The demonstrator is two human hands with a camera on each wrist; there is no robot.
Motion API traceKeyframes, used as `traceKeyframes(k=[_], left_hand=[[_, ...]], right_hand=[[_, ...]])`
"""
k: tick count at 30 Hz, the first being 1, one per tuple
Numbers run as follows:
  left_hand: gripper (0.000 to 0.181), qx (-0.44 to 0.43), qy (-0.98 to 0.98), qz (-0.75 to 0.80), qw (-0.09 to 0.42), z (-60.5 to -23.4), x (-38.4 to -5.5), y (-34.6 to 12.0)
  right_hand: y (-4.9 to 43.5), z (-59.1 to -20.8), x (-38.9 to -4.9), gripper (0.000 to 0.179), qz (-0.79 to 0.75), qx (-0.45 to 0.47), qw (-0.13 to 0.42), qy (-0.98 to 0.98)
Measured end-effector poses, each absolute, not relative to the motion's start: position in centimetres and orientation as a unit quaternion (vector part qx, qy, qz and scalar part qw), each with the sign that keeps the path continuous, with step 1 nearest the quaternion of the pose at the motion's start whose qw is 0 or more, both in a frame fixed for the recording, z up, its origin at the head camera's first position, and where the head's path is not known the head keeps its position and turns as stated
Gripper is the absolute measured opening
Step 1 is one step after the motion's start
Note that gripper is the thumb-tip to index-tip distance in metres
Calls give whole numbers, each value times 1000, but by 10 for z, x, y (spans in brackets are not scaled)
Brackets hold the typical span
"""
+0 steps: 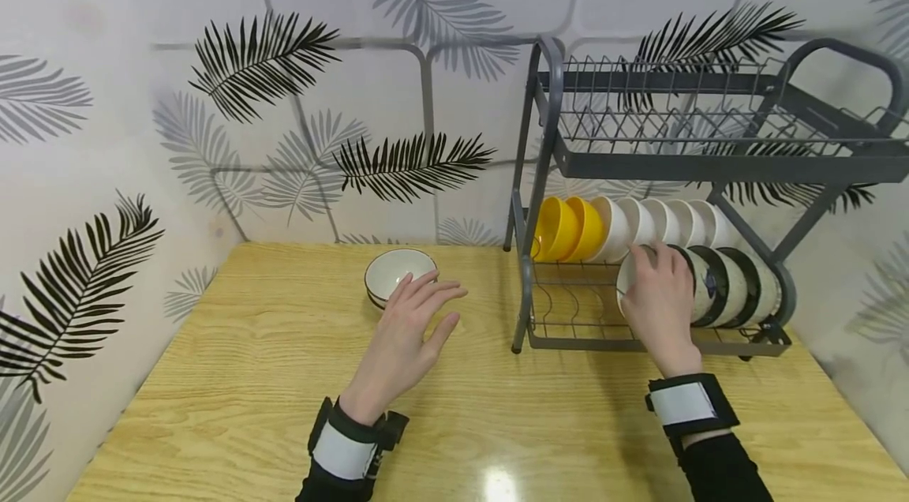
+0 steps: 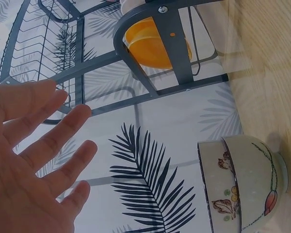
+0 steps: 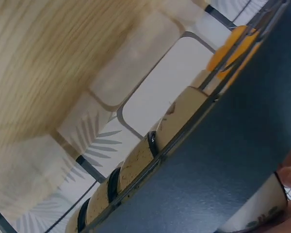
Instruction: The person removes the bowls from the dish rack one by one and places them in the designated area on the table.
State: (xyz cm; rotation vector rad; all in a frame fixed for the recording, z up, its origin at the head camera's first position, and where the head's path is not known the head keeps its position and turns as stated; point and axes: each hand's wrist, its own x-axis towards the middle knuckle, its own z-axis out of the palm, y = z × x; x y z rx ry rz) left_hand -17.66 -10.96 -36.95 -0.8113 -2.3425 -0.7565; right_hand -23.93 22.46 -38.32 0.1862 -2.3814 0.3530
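Note:
On the lower tier of the dish rack (image 1: 724, 169), my right hand (image 1: 660, 305) grips the leftmost bowl (image 1: 626, 281) of the front row by its rim. The right wrist view catches the fingers at the dark edge of this white, patterned bowl (image 3: 262, 206). Several dark-rimmed bowls (image 1: 733, 290) stand on edge just right of it. My left hand (image 1: 405, 340) hovers over the table with its fingers spread and relaxed, holding nothing. Just beyond its fingertips sit two nested cream bowls (image 1: 390, 271); the left wrist view shows flowers painted on their sides.
Behind the front row, two yellow bowls (image 1: 557, 230) and several white bowls (image 1: 663, 219) stand on edge. The rack's wire upper tier (image 1: 667, 119) overhangs them. A leaf-patterned wall (image 1: 298, 91) backs the wooden table (image 1: 234, 376).

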Motion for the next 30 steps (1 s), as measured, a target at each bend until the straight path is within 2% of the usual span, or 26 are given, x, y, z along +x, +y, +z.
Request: traceKeyframes(k=[5, 16, 20, 30], left_hand=[[25, -302, -868, -285, 270, -371, -178, -109], [26, -301, -874, -282, 257, -369, -176, -108], [26, -302, -874, -279, 257, -369, -176, -108], [27, -300, -881, -273, 245, -372, -176, -106]], right_hand=[[227, -382, -248, 60, 102, 60, 350, -929], [230, -379, -258, 45, 69, 44, 349, -933], [231, -381, -261, 42, 67, 45, 373, -924], [228, -394, -264, 50, 136, 53, 445, -884]])
